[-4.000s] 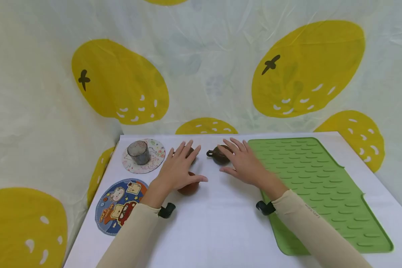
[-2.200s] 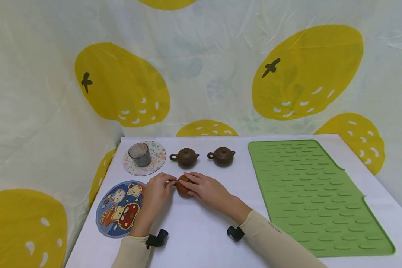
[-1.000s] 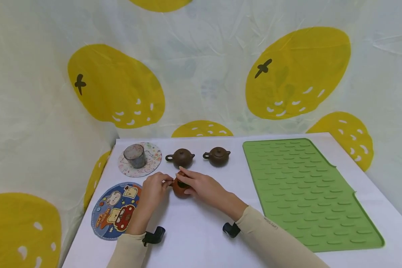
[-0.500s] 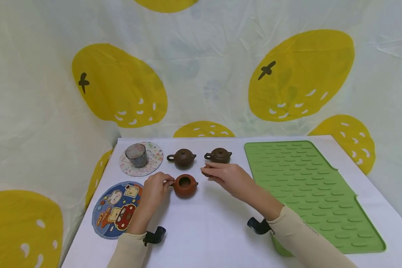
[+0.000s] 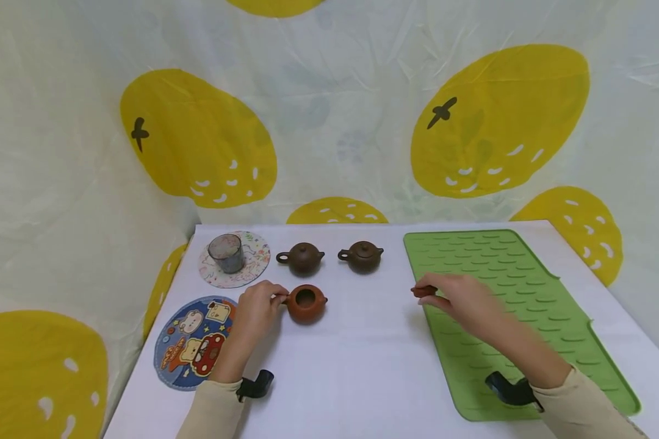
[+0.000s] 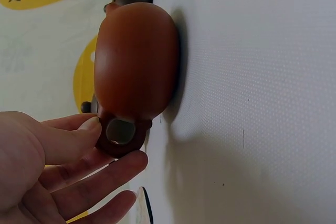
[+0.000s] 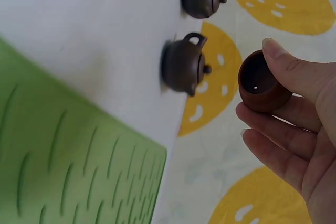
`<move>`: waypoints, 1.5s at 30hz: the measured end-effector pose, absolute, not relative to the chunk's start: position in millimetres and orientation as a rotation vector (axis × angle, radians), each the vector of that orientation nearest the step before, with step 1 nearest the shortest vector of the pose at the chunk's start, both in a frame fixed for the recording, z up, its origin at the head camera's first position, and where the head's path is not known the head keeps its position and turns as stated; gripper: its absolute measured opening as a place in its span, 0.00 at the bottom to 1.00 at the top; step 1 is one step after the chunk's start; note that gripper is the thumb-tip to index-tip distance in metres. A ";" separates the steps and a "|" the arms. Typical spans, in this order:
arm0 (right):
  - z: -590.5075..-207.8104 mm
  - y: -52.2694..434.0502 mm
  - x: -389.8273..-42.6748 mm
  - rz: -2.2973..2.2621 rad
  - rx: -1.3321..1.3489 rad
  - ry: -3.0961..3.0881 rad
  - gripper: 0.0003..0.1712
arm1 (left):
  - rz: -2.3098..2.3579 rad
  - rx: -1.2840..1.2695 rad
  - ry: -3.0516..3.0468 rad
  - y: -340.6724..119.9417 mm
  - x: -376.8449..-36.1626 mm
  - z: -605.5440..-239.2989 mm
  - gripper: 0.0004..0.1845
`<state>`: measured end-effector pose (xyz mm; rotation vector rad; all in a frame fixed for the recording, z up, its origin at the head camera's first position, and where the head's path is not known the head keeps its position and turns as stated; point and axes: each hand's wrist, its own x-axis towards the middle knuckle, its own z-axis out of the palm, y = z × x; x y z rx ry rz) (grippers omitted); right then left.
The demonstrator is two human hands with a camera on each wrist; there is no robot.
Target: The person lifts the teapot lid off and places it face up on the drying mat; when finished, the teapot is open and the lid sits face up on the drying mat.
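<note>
My left hand [image 5: 255, 312] pinches the looped handle of a small reddish-brown clay teapot [image 5: 306, 314], which stands on the white table with its round top opening uncovered. In the left wrist view, thumb and fingers close on the handle [image 6: 124, 148] beside the pot's smooth body. Out to the right, my right hand [image 5: 467, 303] holds the teapot's lid [image 5: 424, 292] between thumb and fingers, above the left edge of the green mat. The right wrist view shows the lid's hollow underside [image 7: 256, 80], tilted toward the camera.
Two dark brown lidded teapots, one on the left [image 5: 304, 260] and one on the right [image 5: 364, 258], stand behind. A grey glass [image 5: 229, 256] sits on a floral coaster [image 5: 258, 268] at back left. A blue cartoon coaster [image 5: 170, 360] lies in front; a ridged green mat [image 5: 489, 256] covers the right.
Both hands came down to the reddish teapot; the left took its handle. The right hand lifted off the lid and carried it right, over the mat's edge.
</note>
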<state>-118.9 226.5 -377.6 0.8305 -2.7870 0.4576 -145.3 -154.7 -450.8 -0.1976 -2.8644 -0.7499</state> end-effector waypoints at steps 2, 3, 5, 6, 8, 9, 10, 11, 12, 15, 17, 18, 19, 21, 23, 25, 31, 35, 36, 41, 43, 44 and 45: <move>-378.0 238.1 -114.2 0.416 0.809 -2.807 0.10 | -0.756 -0.192 -2.869 -153.9 -145.3 -451.0 0.03; -378.8 243.2 -112.0 0.399 0.809 -2.811 0.10 | -0.760 -0.187 -2.871 -153.6 -145.3 -451.0 0.03; -381.1 252.4 -107.1 0.381 0.809 -2.818 0.10 | -0.760 -0.179 -2.875 -153.4 -145.4 -450.8 0.04; -382.7 256.4 -104.9 0.374 0.810 -2.821 0.10 | -0.759 -0.176 -2.875 -153.3 -145.4 -450.7 0.04; -386.4 263.9 -100.0 0.362 0.826 -2.823 0.09 | -0.759 -0.172 -2.878 -153.3 -145.4 -450.1 0.04; -388.5 267.4 -97.5 0.357 0.829 -2.828 0.09 | -0.760 -0.169 -2.880 -153.4 -145.3 -449.7 0.04; -390.6 270.7 -95.0 0.351 0.831 -2.834 0.09 | -0.760 -0.167 -2.882 -153.5 -145.3 -449.4 0.04; -392.7 273.9 -92.6 0.348 0.833 -2.843 0.09 | -0.760 -0.168 -2.883 -153.7 -145.3 -449.4 0.04; -395.3 276.9 -90.6 0.341 0.836 -2.852 0.08 | -0.761 -0.169 -2.882 -153.8 -145.2 -449.1 0.04; -404.0 285.1 -84.9 0.324 0.833 -2.896 0.08 | -0.759 -0.173 -2.876 -154.5 -144.9 -449.3 0.04; -410.5 289.7 -81.3 0.312 0.848 -2.914 0.08 | -0.756 -0.180 -2.867 -154.9 -145.1 -449.3 0.04; -414.3 291.8 -79.6 0.301 0.860 -2.917 0.08 | -0.757 -0.182 -2.864 -155.0 -145.0 -449.1 0.04; -417.7 293.7 -77.5 0.296 0.873 -2.922 0.08 | -0.756 -0.183 -2.864 -155.1 -145.0 -449.1 0.04; -423.7 297.4 -73.3 0.286 0.888 -2.943 0.09 | -0.756 -0.185 -2.866 -155.2 -145.0 -449.0 0.04; -428.3 299.9 -68.8 0.297 0.871 -2.987 0.10 | -0.759 -0.184 -2.873 -155.3 -145.1 -449.3 0.04; -431.1 301.2 -65.0 0.317 0.846 -3.029 0.10 | -0.764 -0.180 -2.878 -155.2 -145.1 -449.3 0.04; -432.9 301.0 -60.9 0.418 0.802 -3.060 0.06 | -0.764 -0.189 -2.871 -155.3 -145.3 -450.1 0.04; -431.4 300.0 -64.0 0.475 0.845 -3.052 0.03 | -0.760 -0.186 -2.870 -155.0 -144.8 -450.2 0.04; -431.1 299.9 -65.1 0.484 0.860 -3.052 0.03 | -0.761 -0.184 -2.870 -154.8 -144.7 -450.0 0.04; -429.9 297.7 -70.3 0.488 0.870 -3.067 0.02 | -0.757 -0.188 -2.856 -154.5 -144.4 -449.6 0.04; -431.1 297.3 -72.3 0.492 0.886 -3.072 0.03 | -0.754 -0.192 -2.852 -154.6 -144.1 -450.1 0.04; -432.0 297.2 -73.1 0.488 0.893 -3.075 0.03 | -0.752 -0.194 -2.853 -154.5 -143.9 -450.3 0.04; -432.9 297.3 -73.7 0.486 0.901 -3.074 0.04 | -0.751 -0.193 -2.856 -154.3 -143.8 -450.7 0.04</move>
